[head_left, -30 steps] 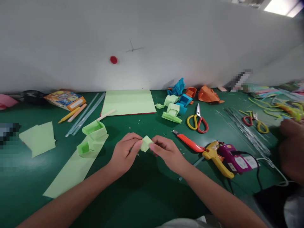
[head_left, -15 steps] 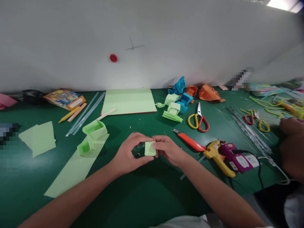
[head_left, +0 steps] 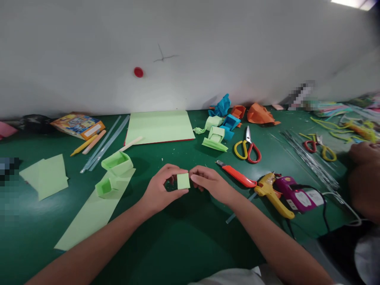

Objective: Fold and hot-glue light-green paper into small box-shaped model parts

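A small square of folded light green paper [head_left: 183, 181] is pinched between the thumb and fingers of my left hand [head_left: 162, 186], one flat face toward me. Just right of it, my right hand [head_left: 209, 183] has its fingers curled in and its thumb close to the paper's edge. A slight gap seems to separate thumb and paper; whatever the curled fingers hold, if anything, is hidden. Left of my hands, two open green paper boxes [head_left: 117, 163] rest on a long green paper strip [head_left: 89, 219].
To the right lie a red cutter knife [head_left: 239, 176], scissors [head_left: 247, 146], a yellow glue gun [head_left: 274, 198] and a purple device [head_left: 297, 194] with cords. Folded paper pieces [head_left: 216, 135] and a green sheet [head_left: 160, 126] lie behind. Another person's arm [head_left: 365, 178] is at far right.
My right thumb has come off the face of the paper square, and the right hand now sits beside it. My left hand has shifted slightly left with the square.
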A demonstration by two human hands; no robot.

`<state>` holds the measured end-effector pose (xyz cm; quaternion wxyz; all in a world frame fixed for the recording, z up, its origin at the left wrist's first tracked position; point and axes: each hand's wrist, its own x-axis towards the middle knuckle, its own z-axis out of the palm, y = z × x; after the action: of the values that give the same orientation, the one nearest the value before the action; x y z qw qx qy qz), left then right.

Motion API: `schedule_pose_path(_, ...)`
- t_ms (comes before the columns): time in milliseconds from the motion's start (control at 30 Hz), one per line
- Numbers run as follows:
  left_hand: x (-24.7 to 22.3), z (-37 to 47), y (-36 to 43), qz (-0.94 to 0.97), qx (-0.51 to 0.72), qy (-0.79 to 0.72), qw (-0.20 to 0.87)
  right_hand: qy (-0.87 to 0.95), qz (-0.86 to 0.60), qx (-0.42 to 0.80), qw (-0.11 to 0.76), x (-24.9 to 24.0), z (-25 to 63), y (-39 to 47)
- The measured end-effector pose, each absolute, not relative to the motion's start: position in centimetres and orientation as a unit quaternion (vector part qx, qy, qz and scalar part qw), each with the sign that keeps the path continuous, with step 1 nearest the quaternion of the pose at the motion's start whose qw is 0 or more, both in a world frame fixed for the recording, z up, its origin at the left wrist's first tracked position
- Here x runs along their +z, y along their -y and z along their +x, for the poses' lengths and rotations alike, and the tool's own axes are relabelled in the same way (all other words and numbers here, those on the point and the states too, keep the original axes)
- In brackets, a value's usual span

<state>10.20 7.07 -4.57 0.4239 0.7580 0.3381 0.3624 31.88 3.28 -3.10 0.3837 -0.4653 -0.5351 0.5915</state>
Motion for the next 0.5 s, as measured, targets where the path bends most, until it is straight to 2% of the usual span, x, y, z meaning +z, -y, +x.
schedule_pose_path(67, -4.7, 10.2, -7.1, 0.764, 0.351, -0.346, 0.417, 0.562, -0.504, 0.533, 0.382, -2.1, 33.1, -2.1)
schedule_pose_path(200, -5.2, 10.2, -6.9, 0.767, 0.343, -0.347, 0.417, 0.651, -0.645, 0.282, 0.285, -0.6, 37.4, 1.3)
schedule_pose_path(300, -5.6, 10.3, -6.8, 0.766, 0.338, -0.340, 0.428, 0.662, -0.711, 0.105, 0.214, -1.2, 42.1, 4.6)
schedule_pose_path(367, -5.7, 10.4, -6.8, 0.768, 0.331, -0.341, 0.429, 0.626, -0.763, 0.046, 0.151, -2.6, 45.0, 6.9)
schedule_pose_path(500, -5.7, 10.6, -6.8, 0.777, 0.329, -0.342, 0.413, 0.583, -0.811, 0.016, 0.050, -5.5, 48.3, 10.3)
